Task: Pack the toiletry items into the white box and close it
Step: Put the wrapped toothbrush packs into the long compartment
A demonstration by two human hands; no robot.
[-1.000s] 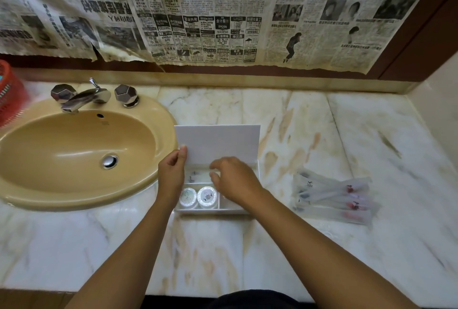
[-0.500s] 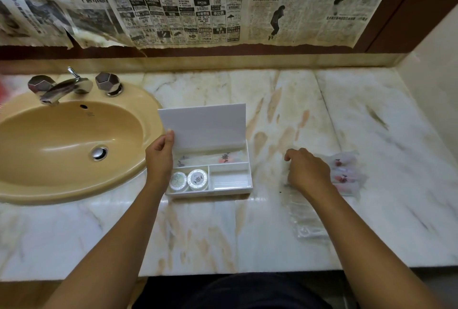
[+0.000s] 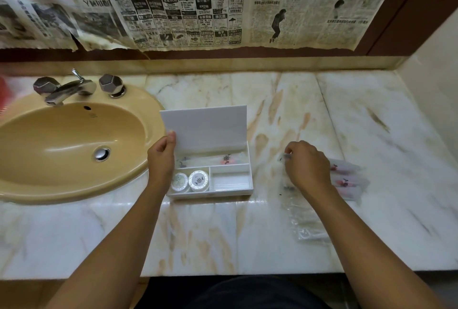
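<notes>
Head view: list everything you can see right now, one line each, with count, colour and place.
white box: one, lid up, counter centre
round containers: two, white, box's front-left compartment
wrapped items in box: count unclear, clear wrap, rear compartment
wrapped packets: several, clear with red, counter right
sink: one, tan, left
faucet: one, chrome, behind sink
newspaper: sheets, wall
left hand: pinches lid's edge
right hand: grips a packet

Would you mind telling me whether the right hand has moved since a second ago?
Yes. The right hand has left the white box, where it was over the compartments, and gone rightward across the counter to the wrapped packets.
</notes>
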